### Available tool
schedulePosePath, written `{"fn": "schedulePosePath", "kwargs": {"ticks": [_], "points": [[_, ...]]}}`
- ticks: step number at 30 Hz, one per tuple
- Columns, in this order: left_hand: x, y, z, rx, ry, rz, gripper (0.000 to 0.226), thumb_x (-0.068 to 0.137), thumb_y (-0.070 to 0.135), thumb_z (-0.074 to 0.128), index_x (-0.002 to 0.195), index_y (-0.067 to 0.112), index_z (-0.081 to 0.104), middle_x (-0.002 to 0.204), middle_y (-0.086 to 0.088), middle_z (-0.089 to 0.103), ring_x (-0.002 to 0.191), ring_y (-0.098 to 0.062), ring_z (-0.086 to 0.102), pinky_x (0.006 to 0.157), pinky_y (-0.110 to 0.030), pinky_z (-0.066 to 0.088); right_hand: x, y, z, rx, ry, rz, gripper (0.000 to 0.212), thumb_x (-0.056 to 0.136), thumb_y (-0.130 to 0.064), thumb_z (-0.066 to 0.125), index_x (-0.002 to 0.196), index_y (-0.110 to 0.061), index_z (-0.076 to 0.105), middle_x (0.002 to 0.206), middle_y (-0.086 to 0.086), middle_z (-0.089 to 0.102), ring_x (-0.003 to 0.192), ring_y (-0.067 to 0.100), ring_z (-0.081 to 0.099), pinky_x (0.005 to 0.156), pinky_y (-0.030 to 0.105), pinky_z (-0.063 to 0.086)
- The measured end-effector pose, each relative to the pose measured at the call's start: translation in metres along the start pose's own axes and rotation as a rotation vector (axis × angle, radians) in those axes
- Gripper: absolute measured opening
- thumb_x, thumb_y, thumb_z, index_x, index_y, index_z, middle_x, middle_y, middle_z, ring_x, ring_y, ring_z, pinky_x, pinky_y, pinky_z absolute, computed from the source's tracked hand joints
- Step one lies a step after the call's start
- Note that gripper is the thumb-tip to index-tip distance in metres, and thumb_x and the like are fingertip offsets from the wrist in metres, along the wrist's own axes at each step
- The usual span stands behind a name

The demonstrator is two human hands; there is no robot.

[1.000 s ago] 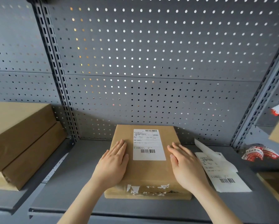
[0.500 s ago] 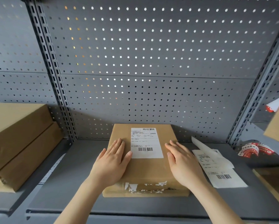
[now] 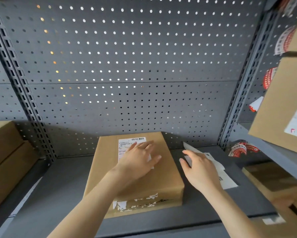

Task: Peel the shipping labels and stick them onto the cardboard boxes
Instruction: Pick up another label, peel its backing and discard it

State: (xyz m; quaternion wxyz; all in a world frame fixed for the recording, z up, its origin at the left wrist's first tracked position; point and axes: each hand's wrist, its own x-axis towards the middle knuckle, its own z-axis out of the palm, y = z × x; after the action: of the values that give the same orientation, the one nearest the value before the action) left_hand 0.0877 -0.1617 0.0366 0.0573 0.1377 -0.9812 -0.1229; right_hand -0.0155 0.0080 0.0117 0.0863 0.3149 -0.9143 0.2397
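Observation:
A flat cardboard box (image 3: 166,179) lies on the grey shelf (image 3: 61,189) against the pegboard. A white shipping label (image 3: 125,145) with a barcode is stuck on its top. My left hand (image 3: 139,160) lies flat and open across that label, fingers spread toward the right. My right hand (image 3: 199,170) hovers open just right of the box, over loose white label sheets (image 3: 228,181) lying on the shelf. Torn label scraps (image 3: 135,203) show on the box's front edge.
Stacked cardboard boxes (image 3: 5,162) sit at the left. A labelled box (image 3: 285,107) juts in from an upper right shelf, with more boxes (image 3: 282,182) lower right. Red-and-white tape scraps (image 3: 242,148) lie at the back right. A perforated grey panel (image 3: 120,66) closes the back.
My left hand has slid from the box's left side onto the label. My right hand has left the box top and moved right, over the loose sheets. The view has shifted.

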Motion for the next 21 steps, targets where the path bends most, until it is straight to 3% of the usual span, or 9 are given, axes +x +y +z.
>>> {"fn": "schedulePosePath", "kwargs": {"ticks": [3, 9, 15, 21], "points": [[0.035, 0.022, 0.005, -0.028, -0.007, 0.126, 0.054, 0.095, 0.045, 0.042, 0.144, 0.024, 0.033, 0.150, 0.001, 0.038, 0.136, -0.022, 0.036, 0.111, -0.032, 0.027, 0.001, 0.020, -0.008, -0.073, 0.035, 0.083, 0.038, 0.091, -0.032, 0.054, 0.125, -0.019, 0.058, 0.114, 0.006, 0.067, 0.105, 0.023, 0.062, 0.083, 0.031, 0.046], [0.093, 0.060, 0.020, -0.050, -0.076, 0.256, 0.055, 0.086, 0.038, 0.062, 0.137, 0.026, 0.044, 0.138, 0.001, 0.053, 0.125, -0.020, 0.049, 0.103, -0.036, 0.042, 0.003, 0.062, -0.015, -0.184, 0.075, 0.138, 0.035, 0.085, -0.034, 0.061, 0.118, -0.020, 0.062, 0.098, 0.005, 0.071, 0.093, 0.024, 0.064, 0.071, 0.033, 0.050], [0.129, 0.079, 0.043, -0.049, -0.163, 0.265, 0.059, 0.084, 0.034, 0.066, 0.138, 0.029, 0.042, 0.137, 0.001, 0.053, 0.123, -0.022, 0.050, 0.102, -0.038, 0.043, 0.012, 0.087, -0.011, -0.192, 0.074, 0.184, 0.041, 0.086, -0.036, 0.060, 0.123, -0.018, 0.057, 0.108, 0.006, 0.069, 0.105, 0.024, 0.060, 0.083, 0.036, 0.049], [0.151, 0.087, 0.067, 0.057, -0.216, 0.304, 0.063, 0.085, 0.030, 0.065, 0.142, 0.026, 0.038, 0.145, -0.001, 0.045, 0.130, -0.022, 0.044, 0.108, -0.037, 0.036, 0.022, 0.104, 0.004, -0.223, 0.020, 0.210, 0.043, 0.084, -0.041, 0.062, 0.119, -0.017, 0.057, 0.110, 0.004, 0.067, 0.108, 0.024, 0.057, 0.083, 0.035, 0.046]]}}
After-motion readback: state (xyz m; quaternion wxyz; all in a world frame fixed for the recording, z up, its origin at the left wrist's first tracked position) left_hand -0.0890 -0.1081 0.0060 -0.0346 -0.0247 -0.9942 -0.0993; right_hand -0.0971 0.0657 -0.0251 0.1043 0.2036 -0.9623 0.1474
